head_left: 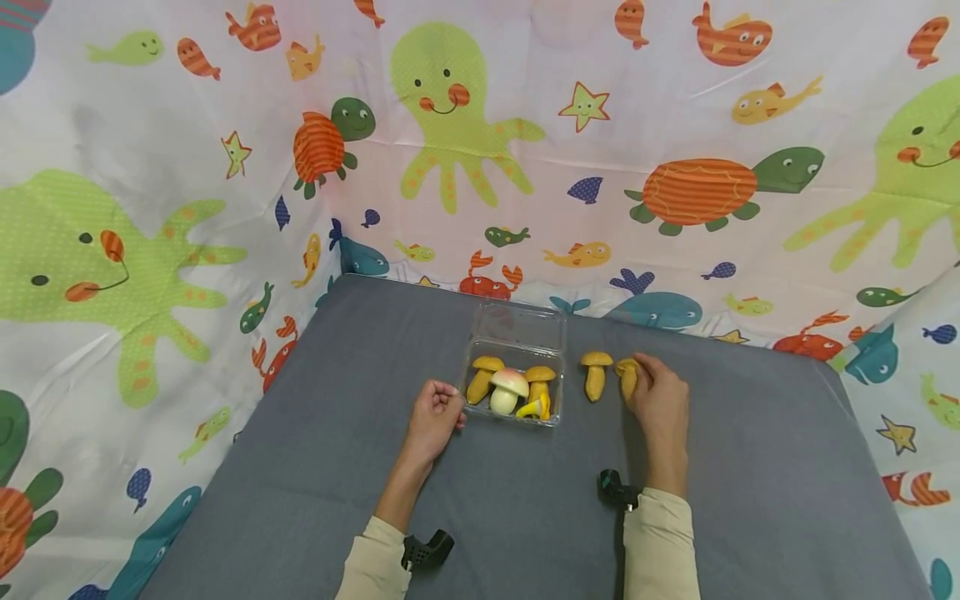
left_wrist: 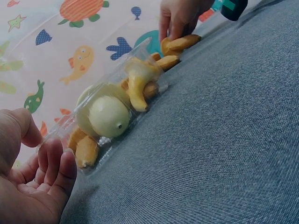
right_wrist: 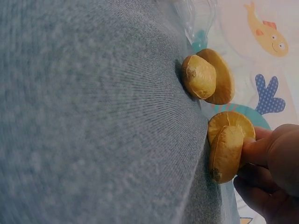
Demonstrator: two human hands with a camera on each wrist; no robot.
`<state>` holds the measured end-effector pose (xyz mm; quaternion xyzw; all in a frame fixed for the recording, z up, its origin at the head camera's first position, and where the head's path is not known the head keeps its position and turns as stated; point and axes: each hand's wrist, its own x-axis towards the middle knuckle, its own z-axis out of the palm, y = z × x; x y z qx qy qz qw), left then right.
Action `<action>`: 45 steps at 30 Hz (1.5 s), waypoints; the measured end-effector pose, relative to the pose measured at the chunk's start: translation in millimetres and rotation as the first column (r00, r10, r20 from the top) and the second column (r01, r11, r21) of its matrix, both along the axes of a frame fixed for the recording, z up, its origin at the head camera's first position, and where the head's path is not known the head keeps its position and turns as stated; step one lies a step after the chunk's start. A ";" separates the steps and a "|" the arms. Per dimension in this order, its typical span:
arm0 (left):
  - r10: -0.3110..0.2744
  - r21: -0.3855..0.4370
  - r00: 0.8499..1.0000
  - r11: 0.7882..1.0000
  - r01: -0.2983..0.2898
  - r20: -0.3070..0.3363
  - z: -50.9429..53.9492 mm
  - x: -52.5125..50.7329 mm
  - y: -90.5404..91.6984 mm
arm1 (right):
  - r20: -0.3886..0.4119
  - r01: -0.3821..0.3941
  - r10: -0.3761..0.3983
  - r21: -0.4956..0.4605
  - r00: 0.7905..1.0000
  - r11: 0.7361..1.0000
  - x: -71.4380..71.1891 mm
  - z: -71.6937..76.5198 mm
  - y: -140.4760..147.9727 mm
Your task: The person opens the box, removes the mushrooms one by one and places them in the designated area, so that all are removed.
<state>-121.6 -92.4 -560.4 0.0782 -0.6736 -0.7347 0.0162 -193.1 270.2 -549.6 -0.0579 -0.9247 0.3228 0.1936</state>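
A clear plastic box (head_left: pixel 512 421) lies with its lid (head_left: pixel 522 327) folded back. Inside are a pale toy mushroom with a pinkish cap (head_left: pixel 509 383), yellow-brown toy mushrooms (head_left: pixel 483 382) on either side, and a small bright-yellow curved piece (head_left: pixel 531 408). My left hand (head_left: pixel 435 419) pinches the box's left edge between thumb and fingers; its fingertips (left_wrist: pixel 55 149) show close up in the left wrist view. With thumb and fingers, my right hand (head_left: pixel 660 396) grips a yellow-brown toy mushroom (right_wrist: pixel 227 151) at the table. Another such mushroom (head_left: pixel 596 375) lies between it and the box.
A grey cloth (head_left: pixel 525 517) covers the table. Behind and at both sides hangs a white curtain (head_left: pixel 480 233) printed with sea animals. Black devices (head_left: pixel 427 550) are strapped to both wrists.
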 end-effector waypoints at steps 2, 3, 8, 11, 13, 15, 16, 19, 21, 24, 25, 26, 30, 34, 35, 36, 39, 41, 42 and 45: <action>0.000 -0.001 1.000 1.000 0.000 0.000 0.0 0.7 -0.3 | -0.002 -0.007 0.007 0.002 1.000 1.000 0.6 -0.4 0.0; 0.001 -0.004 1.000 1.000 -0.001 0.001 -0.2 0.9 -0.5 | -0.004 -0.011 0.011 0.004 1.000 1.000 0.8 -0.6 -0.2; 0.002 0.002 1.000 1.000 -0.002 0.000 -0.8 1.6 -0.7 | -0.010 -0.021 0.021 0.008 1.000 1.000 2.0 -1.2 -0.6; 0.005 0.018 1.000 1.000 -0.004 -0.005 -1.5 1.6 -0.4 | 0.014 -0.022 0.022 0.006 1.000 1.000 2.8 -0.4 -1.2; 0.007 0.015 1.000 1.000 -0.007 -0.002 -1.6 2.1 -0.3 | 0.041 -0.019 0.019 0.005 0.999 1.000 3.3 0.6 -1.8; 0.008 0.008 1.000 1.000 -0.008 0.002 -1.5 2.9 -0.8 | 0.066 -0.016 0.015 0.004 0.998 1.000 3.9 1.8 -2.3; 0.008 0.004 1.000 1.000 -0.008 0.002 -1.3 3.3 -1.0 | 0.078 -0.013 0.013 0.002 0.997 1.000 4.2 2.3 -2.3; 0.005 -0.003 1.000 1.000 -0.005 0.002 -1.3 3.7 -1.5 | 0.097 -0.007 0.007 -0.005 0.995 1.000 6.5 4.8 -2.3; 0.004 0.006 1.000 1.000 -0.004 0.001 -1.4 3.6 -1.5 | 0.099 -0.003 0.003 -0.004 0.995 1.000 8.4 7.1 -2.8; 0.002 0.011 1.000 1.000 -0.002 0.001 -1.4 3.2 -1.5 | 0.090 0.002 -0.002 0.002 0.996 1.000 12.0 13.0 -5.7; 0.001 0.009 1.000 1.000 -0.001 0.001 -1.4 3.2 -1.5 | 0.086 0.003 -0.003 0.005 0.996 1.000 13.2 15.0 -7.2; 0.000 0.007 1.000 1.000 0.000 0.000 -1.0 3.3 -1.5 | 0.079 0.001 -0.001 0.005 0.997 1.000 14.8 17.5 -9.1; -0.002 -0.005 1.000 1.000 0.002 -0.006 -0.7 2.6 -1.4 | 0.041 -0.025 0.026 -0.002 0.999 1.000 22.7 31.2 -19.1; -0.006 -0.013 1.000 1.000 0.006 -0.007 -0.1 1.7 -0.7 | 0.003 -0.075 0.075 -0.003 0.997 0.997 29.2 42.8 -29.7; -0.007 -0.014 1.000 1.000 0.007 -0.006 0.0 1.3 -0.5 | -0.001 -0.090 0.090 -0.003 0.996 0.996 30.5 45.3 -32.2; -0.008 -0.012 1.000 1.000 0.008 -0.005 0.4 1.1 -0.2 | -0.005 -0.105 0.105 -0.001 0.994 0.994 31.9 47.2 -34.7; -0.007 -0.010 1.000 1.000 0.007 -0.003 1.2 0.4 0.3 | -0.019 -0.149 0.149 0.009 0.989 0.989 36.1 54.1 -42.1; -0.007 -0.009 1.000 1.000 0.006 -0.004 1.3 0.0 0.6 | -0.024 -0.166 0.167 0.028 0.986 0.986 39.4 59.4 -47.1; -0.006 -0.012 1.000 1.000 0.006 -0.002 1.0 -0.1 0.6 | -0.024 -0.173 0.174 0.040 0.984 0.984 41.3 62.3 -49.7; -0.002 -0.017 1.000 1.000 0.002 0.000 0.7 0.0 0.2 | 0.005 -0.188 0.188 0.064 0.982 0.980 47.5 71.1 -58.0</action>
